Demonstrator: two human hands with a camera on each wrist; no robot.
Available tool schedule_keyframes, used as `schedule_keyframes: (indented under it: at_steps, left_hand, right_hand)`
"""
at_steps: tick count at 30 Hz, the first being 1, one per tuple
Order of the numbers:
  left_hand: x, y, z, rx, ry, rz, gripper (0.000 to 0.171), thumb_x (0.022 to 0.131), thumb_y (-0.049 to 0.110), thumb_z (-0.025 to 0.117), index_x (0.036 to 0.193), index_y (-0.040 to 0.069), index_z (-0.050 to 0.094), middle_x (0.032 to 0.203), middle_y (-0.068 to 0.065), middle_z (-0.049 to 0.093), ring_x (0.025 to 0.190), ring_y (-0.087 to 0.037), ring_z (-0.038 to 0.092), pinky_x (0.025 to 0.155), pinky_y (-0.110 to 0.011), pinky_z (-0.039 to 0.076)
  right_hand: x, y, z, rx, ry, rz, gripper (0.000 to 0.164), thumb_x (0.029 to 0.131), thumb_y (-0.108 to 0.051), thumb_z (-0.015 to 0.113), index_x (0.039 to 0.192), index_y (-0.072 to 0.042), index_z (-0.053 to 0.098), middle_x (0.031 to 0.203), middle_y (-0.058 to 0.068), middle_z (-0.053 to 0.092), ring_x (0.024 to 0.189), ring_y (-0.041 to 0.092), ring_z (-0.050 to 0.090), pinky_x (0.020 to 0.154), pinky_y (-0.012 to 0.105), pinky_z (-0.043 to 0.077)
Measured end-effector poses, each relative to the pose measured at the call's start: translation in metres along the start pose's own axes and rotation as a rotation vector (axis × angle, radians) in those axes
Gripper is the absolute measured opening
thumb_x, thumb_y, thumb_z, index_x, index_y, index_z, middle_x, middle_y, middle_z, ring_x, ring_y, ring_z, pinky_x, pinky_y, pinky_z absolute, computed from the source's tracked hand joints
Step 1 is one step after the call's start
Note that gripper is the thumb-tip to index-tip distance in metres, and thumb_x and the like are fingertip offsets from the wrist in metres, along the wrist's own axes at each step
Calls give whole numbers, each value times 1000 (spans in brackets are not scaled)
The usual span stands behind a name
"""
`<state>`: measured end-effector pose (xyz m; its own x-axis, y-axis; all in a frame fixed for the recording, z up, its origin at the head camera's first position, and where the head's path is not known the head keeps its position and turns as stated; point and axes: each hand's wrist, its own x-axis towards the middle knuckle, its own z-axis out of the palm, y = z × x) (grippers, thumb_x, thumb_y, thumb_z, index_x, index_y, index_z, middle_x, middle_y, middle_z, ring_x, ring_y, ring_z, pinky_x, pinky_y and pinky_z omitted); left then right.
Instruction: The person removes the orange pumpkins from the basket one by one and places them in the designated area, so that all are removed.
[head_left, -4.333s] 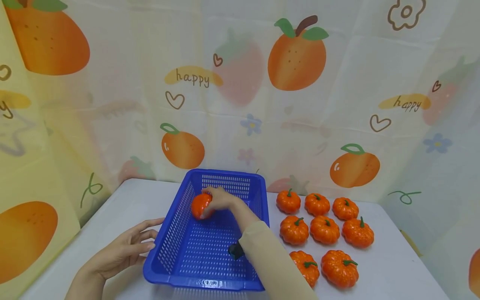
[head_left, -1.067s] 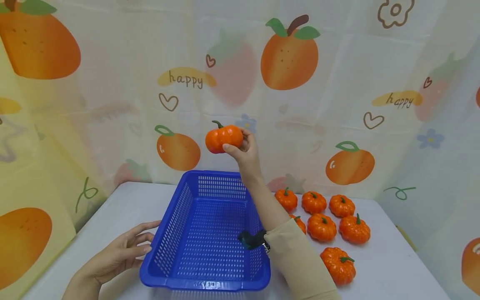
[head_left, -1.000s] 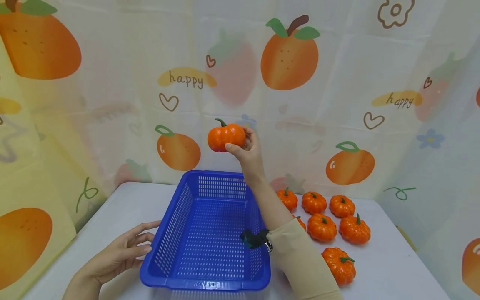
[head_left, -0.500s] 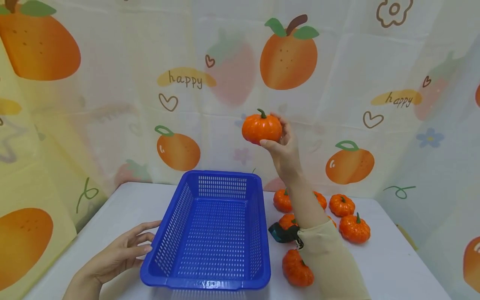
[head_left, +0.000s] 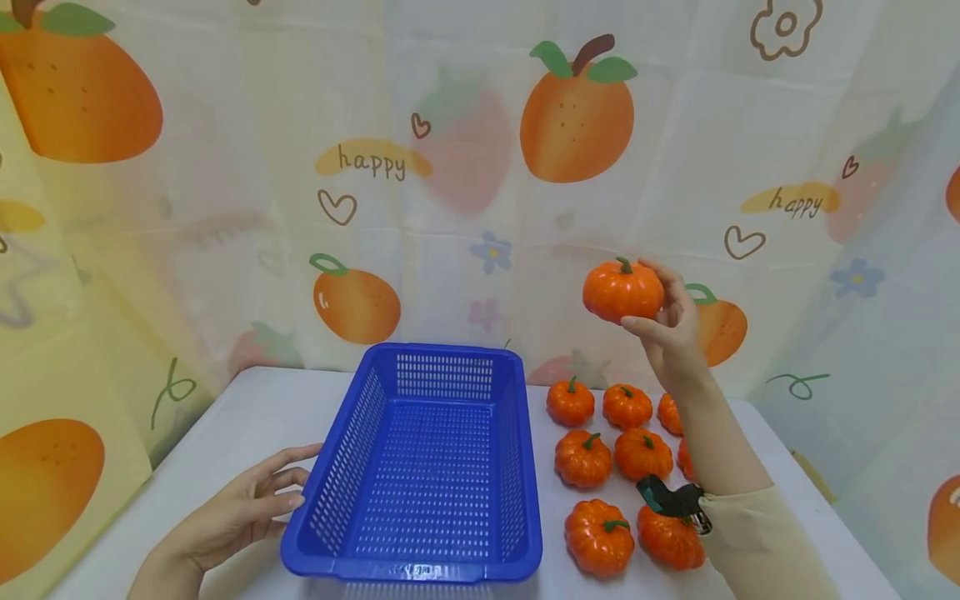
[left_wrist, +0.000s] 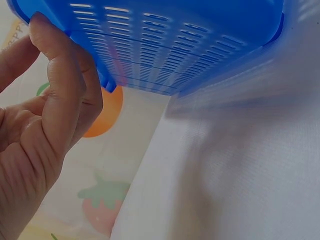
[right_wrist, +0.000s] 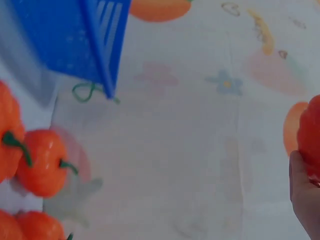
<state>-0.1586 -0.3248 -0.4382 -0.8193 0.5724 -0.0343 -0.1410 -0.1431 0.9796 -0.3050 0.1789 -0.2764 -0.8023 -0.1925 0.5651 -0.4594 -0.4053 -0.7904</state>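
Note:
My right hand grips a small orange pumpkin with a green stem, raised in front of the backdrop above the other pumpkins. In the right wrist view, part of this pumpkin shows at the right edge, with the thumb against it. A blue perforated plastic basket stands on the table with nothing inside. My left hand is at the basket's left side, fingers relaxed and fingertips right at the rim. The left wrist view shows the basket's outer wall beside the fingers.
Several orange pumpkins stand in rows on the white table right of the basket; my right forearm partly covers some. A printed cloth backdrop hangs behind the table. A dark wrist strap is on the right arm.
My right hand has lifted the pumpkin out of the basket and carried it rightward, over the rows of pumpkins. The left hand and the basket stay in nearly the same place.

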Motion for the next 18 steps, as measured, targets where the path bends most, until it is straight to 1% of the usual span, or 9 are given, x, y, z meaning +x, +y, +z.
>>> schedule_keyframes:
  at_steps: [5,13,15,18]
  left_hand:
    - [-1,0,0,7,6,-6,53,104,3,35,146,36,39,117,6,59,107,-9,64,90,-33,58]
    - [-1,0,0,-11,-11,13,55,104,2,34,148,34,37,118,6,59,108,-9,64,90,-33,58]
    - [-1,0,0,-11,-8,10,54,104,2,34,147,35,37,118,6,59,108,-9,64,90,-33,58]
    - [-1,0,0,-5,-2,8,55,104,2,34,147,35,38,118,6,59,108,-9,65,90,-33,58]
  right_hand:
    - [-17,-6,-30,10,30,32,65,84,20,52,142,-9,40,139,2,44,113,12,55,92,18,55]
    - [-39,-1,-87,72,71,16,61,85,23,47,138,-8,40,143,4,37,116,13,55,93,21,55]
    - [-45,0,-100,112,90,28,61,86,23,46,137,-9,41,142,3,40,116,13,56,93,22,56]
    - [-55,1,-118,145,118,58,62,87,23,46,138,-11,40,137,0,47,113,12,59,91,23,57]
